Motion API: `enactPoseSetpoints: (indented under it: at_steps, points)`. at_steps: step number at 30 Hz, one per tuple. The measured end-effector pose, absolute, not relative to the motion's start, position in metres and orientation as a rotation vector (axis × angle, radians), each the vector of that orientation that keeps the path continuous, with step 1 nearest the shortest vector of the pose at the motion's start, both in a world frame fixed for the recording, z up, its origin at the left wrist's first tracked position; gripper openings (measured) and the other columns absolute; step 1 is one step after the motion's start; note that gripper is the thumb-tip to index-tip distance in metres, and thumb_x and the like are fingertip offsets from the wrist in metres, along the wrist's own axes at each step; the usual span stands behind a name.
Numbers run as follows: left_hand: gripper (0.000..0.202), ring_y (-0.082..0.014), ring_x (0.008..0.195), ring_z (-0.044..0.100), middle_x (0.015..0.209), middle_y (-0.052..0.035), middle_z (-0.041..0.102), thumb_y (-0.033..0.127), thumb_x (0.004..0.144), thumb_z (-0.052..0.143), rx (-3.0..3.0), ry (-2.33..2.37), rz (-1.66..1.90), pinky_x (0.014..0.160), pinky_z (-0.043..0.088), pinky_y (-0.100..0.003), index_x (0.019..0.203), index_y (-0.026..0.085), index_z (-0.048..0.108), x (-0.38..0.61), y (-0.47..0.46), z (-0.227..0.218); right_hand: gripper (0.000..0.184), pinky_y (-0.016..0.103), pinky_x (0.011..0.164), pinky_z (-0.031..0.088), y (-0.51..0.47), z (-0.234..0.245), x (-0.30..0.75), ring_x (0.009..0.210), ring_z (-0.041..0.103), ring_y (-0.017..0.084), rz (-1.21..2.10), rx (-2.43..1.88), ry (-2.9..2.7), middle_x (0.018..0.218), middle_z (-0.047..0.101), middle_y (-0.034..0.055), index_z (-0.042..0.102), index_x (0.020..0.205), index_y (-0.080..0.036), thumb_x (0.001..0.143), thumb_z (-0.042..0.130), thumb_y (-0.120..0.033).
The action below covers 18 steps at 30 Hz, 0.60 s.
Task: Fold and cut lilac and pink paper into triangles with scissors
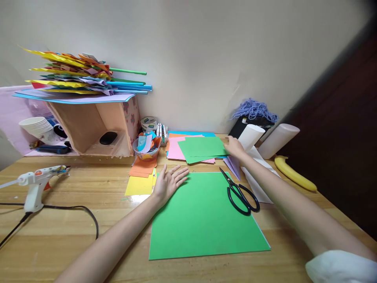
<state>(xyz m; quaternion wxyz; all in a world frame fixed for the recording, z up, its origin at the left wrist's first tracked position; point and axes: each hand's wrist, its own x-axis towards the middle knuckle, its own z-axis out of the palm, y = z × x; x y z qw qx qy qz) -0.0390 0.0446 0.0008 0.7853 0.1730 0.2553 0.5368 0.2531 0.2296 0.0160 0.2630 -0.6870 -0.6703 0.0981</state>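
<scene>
Scissors (240, 193) and spread, flat left hand (169, 182) on near green sheet (203, 224). Right hand (235, 147) touching far green sheet (202, 149), grip unclear.

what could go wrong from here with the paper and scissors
The scissors lie on the big green sheet, close beside the right forearm; drawing the right hand back may snag or shove them. The small green sheet it touches tops a loose stack, so pulling it might drag the pink sheets askew.
</scene>
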Motion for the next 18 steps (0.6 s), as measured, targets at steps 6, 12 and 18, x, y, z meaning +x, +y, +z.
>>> enactPoseSetpoints:
  at_steps: [6,12,18]
  points:
    - [0.058,-0.0247,0.113,0.053,0.125,-0.0228,0.051,0.047,0.091,0.026,0.396,0.554,1.145,0.100,0.035,-0.038,0.130,0.004,0.033,-0.039,0.046,0.002,0.037,0.038,0.096,0.035,0.217,0.045,0.238,0.111,0.051,0.026,0.250,-1.622,-2.306,0.118,0.057,0.0129,0.056,0.112,-0.013,0.077,0.050,-0.020]
    - [0.057,-0.0254,0.115,0.050,0.127,-0.0230,0.048,0.046,0.091,0.025,0.443,0.555,1.133,0.102,0.033,-0.038,0.127,0.003,0.037,-0.038,0.045,0.001,0.055,0.036,0.103,0.030,0.184,0.042,0.222,0.123,0.040,0.026,0.333,-1.300,-2.684,0.134,0.046,0.0116,0.055,0.116,-0.016,0.066,0.067,-0.033]
    - [0.056,-0.0253,0.113,0.052,0.126,-0.0224,0.050,0.045,0.092,0.025,0.453,0.578,1.120,0.100,0.035,-0.037,0.125,0.003,0.040,-0.037,0.045,0.002,0.064,0.041,0.104,0.027,0.161,0.011,0.186,0.129,0.032,0.029,0.062,-1.250,-2.697,0.141,0.034,0.0179,0.041,0.129,-0.009,0.074,0.058,-0.035]
